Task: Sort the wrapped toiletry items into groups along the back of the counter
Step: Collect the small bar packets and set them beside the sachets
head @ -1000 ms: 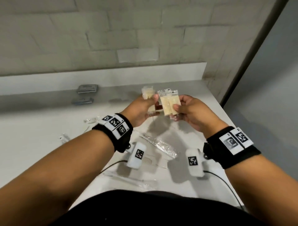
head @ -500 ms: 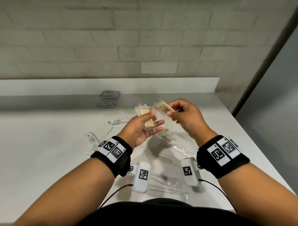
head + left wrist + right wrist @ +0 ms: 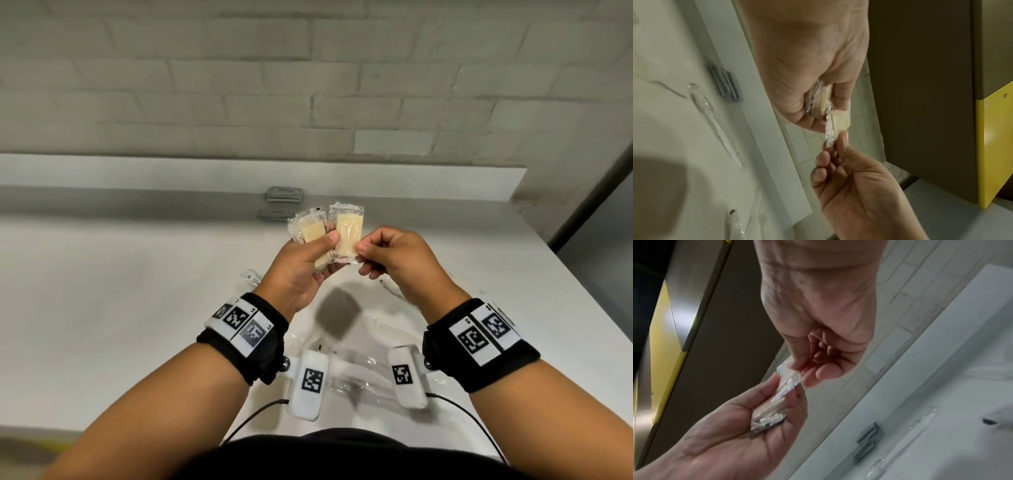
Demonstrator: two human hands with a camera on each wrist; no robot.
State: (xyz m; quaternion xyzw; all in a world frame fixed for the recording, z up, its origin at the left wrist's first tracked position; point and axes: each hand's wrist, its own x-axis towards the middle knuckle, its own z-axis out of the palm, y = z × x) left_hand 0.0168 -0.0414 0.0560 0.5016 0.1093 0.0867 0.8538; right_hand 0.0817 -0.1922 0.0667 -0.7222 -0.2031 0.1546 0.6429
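**Two hands gathering wrapped soap bars above the worktop**

Nearest the viewer, under both wrists, clear-wrapped long items (image 3: 346, 383), possibly toothbrushes or combs, lie loose on the white worktop (image 3: 102, 291); what each one is cannot be told.

Above them, both hands are raised off the surface, close together. The left hand (image 3: 298, 274) has thumb and fingers curled round a small stack of pale yellow soap bars in clear wrappers (image 3: 308, 229), the thumb pressing on the front. Just to its right, the right hand (image 3: 387, 260) pinches another wrapped soap bar (image 3: 347, 236) by its lower right edge between thumb and forefinger, holding it upright. That bar touches or overlaps the left hand's stack; the left wrist view shows its crimped wrapper end meeting the stack edge-on.

Beyond the hands, at the back of the worktop against the low upstand, sit two small stacks of grey flat packets (image 3: 283, 194), already grouped.

The step in hand appears to be collecting the soaps into one bundle. The next move likely calls for sliding the single bar squarely onto the stack, then reaching forward to set the bundle down beside the grey packets, apart from them, without the slippery wrappers fanning out.
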